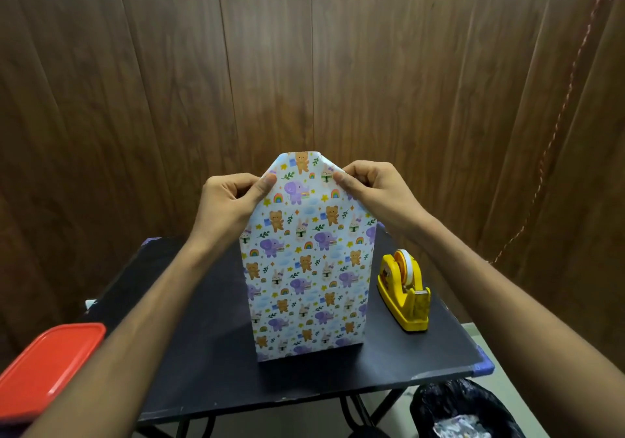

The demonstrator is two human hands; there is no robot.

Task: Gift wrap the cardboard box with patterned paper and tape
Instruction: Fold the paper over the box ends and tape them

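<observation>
The box stands upright on the black table, fully covered in white paper printed with bears, elephants and rainbows; no cardboard shows. Above its top end the paper narrows into a flap with slanted sides. My left hand pinches the flap's left slanted edge, thumb on the front. My right hand pinches the right slanted edge the same way. A yellow tape dispenser with a roll of tape sits on the table just right of the box.
A red plastic lid or container lies at the lower left, beyond the table's edge. A bin lined with a black bag stands under the table's right front corner. A wood-panelled wall rises close behind.
</observation>
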